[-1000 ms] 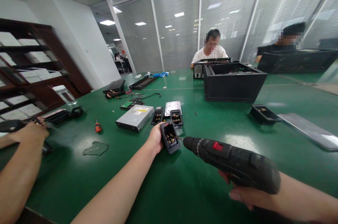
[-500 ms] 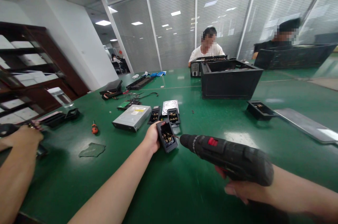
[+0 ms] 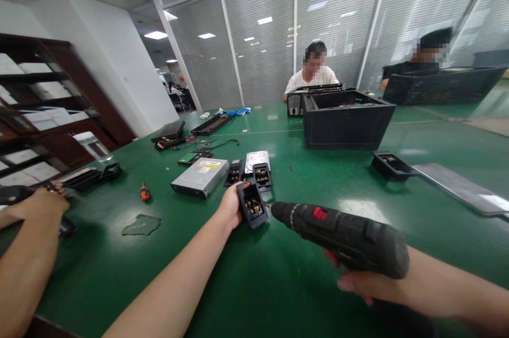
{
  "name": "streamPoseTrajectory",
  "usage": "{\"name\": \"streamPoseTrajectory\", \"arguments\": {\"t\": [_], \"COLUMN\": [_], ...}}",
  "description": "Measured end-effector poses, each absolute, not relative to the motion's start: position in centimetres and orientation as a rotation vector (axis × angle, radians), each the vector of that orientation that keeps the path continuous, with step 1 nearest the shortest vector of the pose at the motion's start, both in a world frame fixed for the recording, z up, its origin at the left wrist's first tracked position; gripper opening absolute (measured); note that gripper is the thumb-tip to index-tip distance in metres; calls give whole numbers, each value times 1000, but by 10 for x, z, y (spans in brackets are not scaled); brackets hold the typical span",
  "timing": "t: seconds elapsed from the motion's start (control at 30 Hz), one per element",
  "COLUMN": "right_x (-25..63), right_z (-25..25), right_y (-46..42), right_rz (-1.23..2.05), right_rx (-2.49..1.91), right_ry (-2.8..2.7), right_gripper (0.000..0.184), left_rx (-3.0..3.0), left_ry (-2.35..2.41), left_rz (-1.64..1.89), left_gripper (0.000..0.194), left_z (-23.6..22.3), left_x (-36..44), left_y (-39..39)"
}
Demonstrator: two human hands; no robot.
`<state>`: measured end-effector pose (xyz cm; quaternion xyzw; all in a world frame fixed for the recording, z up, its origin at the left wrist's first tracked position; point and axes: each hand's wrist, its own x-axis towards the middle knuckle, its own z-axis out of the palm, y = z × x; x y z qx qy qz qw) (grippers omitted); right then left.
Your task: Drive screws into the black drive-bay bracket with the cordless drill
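Note:
My left hand (image 3: 231, 205) grips a black plastic socket box (image 3: 253, 211) by its left side, tilted so that the brass contacts inside face me. In my right hand (image 3: 360, 280) is a black cordless drill (image 3: 342, 234) with a red switch on top. Its thin bit points left into the box's opening; whether the tip touches a screw cannot be made out. Just behind the held box lie two similar socket boxes, one on the left (image 3: 234, 173) and one on the right (image 3: 262, 175), beside a silver hard drive (image 3: 257, 160).
Left of the boxes lie an optical drive (image 3: 200, 176), an orange screwdriver (image 3: 144, 192) and a glass-like shard (image 3: 141, 225). A co-worker's hand (image 3: 43, 202) works at far left. Another socket box (image 3: 392, 166), a metal panel (image 3: 457, 188) and a black computer case (image 3: 345, 120) stand to the right.
The whole view has shifted slightly, then held steady. Both hands keep their holds, and the drill stays at the box's opening with barely any movement.

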<state>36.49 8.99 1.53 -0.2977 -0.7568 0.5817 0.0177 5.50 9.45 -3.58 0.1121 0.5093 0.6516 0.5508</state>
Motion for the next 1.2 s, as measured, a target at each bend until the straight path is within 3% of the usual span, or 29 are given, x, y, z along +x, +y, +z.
{"name": "streamPoseTrajectory", "arguments": {"t": [1.2], "right_x": [366], "right_z": [19], "right_y": [90], "right_rz": [1752], "right_rx": [-944], "right_ry": [-2431], "right_gripper": [25], "left_rx": [316], "left_ry": [1214], "left_rz": [1526], "left_gripper": [19], "left_z": [-41], "left_x": [51], "left_y": [94]}}
